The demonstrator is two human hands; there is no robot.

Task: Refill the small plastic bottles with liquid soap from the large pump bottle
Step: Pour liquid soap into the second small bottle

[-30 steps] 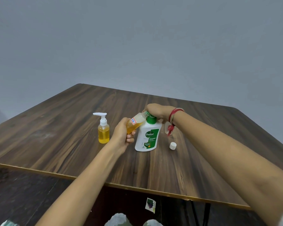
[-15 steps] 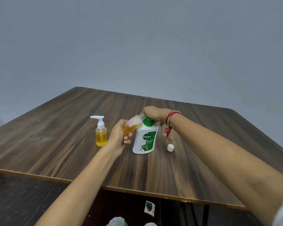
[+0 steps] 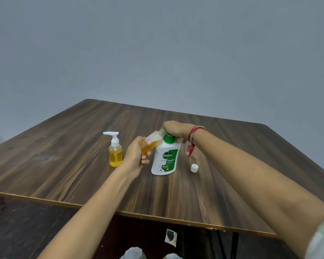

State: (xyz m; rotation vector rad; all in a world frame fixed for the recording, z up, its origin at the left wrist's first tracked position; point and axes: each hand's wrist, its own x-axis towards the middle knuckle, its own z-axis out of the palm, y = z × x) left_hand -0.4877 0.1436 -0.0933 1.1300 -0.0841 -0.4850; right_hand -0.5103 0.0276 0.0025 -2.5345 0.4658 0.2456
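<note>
Left hand (image 3: pixel 137 157) grip wraps the small clear plastic bottle (image 3: pixel 153 140), tilted at the pump. Right hand (image 3: pixel 176 128) curls over the big white pump bottle w/ green top (image 3: pixel 166 159), mid tabletop (image 3: pixel 64 165). Small one: prob light, squashy, maybe slippery; hold its belly.

On the tabletop (image 3: pixel 79 176) the large pump bottle (image 3: pixel 165 159) stands near the middle. Well to its left a small pump bottle (image 3: pixel 115 155) stands upright. Between them our left hand (image 3: pixel 136 156) holds a small bottle (image 3: pixel 152 142) tilted, its mouth at the pump head, which our right hand (image 3: pixel 176 128) grips from above. A loose cap (image 3: pixel 194 168) lies just right of the large bottle.
</note>
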